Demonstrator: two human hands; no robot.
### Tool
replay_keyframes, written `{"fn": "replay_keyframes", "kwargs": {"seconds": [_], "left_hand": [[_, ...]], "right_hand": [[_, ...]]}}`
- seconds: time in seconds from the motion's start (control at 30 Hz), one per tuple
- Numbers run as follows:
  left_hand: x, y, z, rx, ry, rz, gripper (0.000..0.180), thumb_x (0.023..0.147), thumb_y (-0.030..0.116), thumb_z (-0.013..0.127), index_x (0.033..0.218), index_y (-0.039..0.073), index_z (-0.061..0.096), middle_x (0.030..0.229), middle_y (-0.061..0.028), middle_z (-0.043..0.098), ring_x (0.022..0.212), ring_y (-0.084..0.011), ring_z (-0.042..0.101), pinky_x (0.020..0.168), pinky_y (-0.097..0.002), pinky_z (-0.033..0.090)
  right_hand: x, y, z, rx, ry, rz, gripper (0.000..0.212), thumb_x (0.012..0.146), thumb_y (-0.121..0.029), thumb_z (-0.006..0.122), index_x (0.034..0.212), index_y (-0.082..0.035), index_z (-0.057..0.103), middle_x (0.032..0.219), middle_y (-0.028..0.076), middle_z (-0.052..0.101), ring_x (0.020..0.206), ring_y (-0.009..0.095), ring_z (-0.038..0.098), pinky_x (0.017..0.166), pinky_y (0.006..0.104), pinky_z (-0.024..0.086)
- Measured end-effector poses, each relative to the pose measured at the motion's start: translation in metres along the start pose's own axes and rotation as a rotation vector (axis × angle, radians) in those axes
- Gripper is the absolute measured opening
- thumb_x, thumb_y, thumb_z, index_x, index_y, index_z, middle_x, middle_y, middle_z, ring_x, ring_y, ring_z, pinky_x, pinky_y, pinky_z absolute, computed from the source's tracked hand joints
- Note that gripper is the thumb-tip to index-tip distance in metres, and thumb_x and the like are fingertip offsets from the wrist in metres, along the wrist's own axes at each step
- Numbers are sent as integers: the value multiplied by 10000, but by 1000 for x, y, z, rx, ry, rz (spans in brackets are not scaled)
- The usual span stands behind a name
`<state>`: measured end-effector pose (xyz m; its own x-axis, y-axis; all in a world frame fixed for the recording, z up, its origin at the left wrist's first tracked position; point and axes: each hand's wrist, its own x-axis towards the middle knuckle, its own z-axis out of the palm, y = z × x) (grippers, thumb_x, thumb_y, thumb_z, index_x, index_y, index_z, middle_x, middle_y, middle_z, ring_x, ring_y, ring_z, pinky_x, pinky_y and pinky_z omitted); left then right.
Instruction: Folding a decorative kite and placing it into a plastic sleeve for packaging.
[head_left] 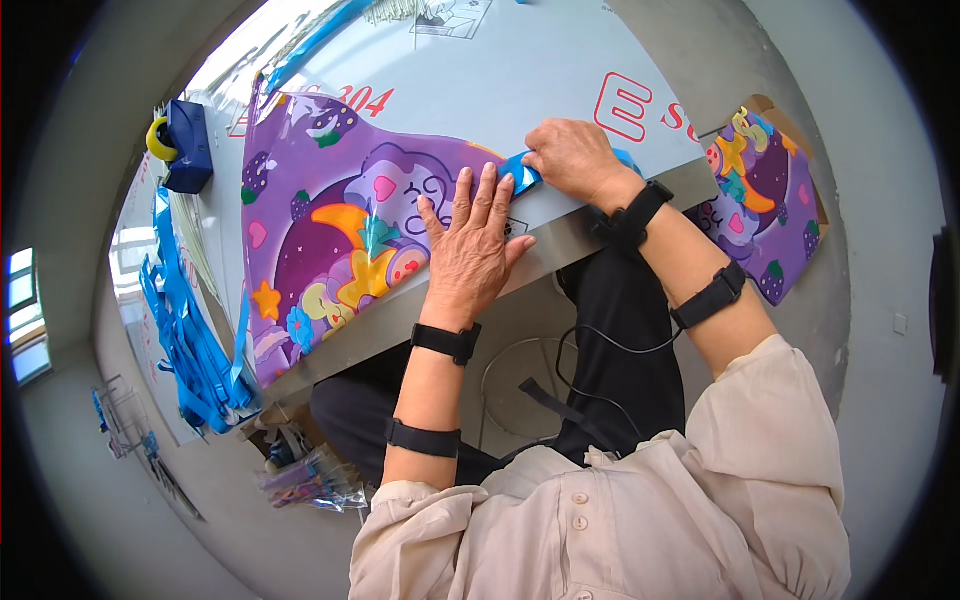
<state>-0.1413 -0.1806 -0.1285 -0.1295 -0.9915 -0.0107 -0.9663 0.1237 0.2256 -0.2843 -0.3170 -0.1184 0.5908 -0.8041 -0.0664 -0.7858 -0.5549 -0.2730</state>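
Note:
A shiny purple plastic sheet (375, 215) printed with a cartoon animal, moon, stars and strawberries lies on the tabletop (480, 85). Flat on its right part rests my left hand (468, 245), fingers stretched out and slightly spread. My right hand (575, 160) is closed in a fist just beyond the sheet's right end. It grips a glossy blue strip (522, 176), which meets the sheet by my left fingertips and shows again behind my right wrist. The fist hides the middle of the strip.
A blue tape dispenser (188, 150) with a yellow roll stands at the left. Below it, a tangle of blue strips (195, 345) hangs over the table's edge. Similar purple sheets (770, 215) lie in a cardboard box at the right. Pale cords (395, 10) lie at the far edge.

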Motion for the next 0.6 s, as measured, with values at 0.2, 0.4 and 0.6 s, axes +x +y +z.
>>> {"fn": "replay_keyframes", "kwargs": {"seconds": [0.2,0.4,0.6], "left_hand": [[4,0,-3,6,50,-7,723,871,481,547,1469,171,284,1540,-56,232,1435,-273,157,1063,-678,93],[9,-3,-1,33,36,19,737,858,484,565,1467,177,287,1541,-53,227,1436,-282,152,1062,-681,96],[9,-12,-10,68,-43,3,642,880,420,566,1451,253,322,1542,-37,220,1432,-290,162,1028,-728,118]], "right_hand": [[-1,3,0,42,32,-29,177,804,-227,641,749,-60,645,800,149,650,773,345,638,686,444,508],[1,1,2,32,52,-32,169,799,-187,618,707,-45,608,747,160,625,720,361,622,647,458,500],[-2,7,-2,35,-24,-49,124,774,-155,623,748,-36,596,795,156,617,772,345,617,680,448,495]]}}
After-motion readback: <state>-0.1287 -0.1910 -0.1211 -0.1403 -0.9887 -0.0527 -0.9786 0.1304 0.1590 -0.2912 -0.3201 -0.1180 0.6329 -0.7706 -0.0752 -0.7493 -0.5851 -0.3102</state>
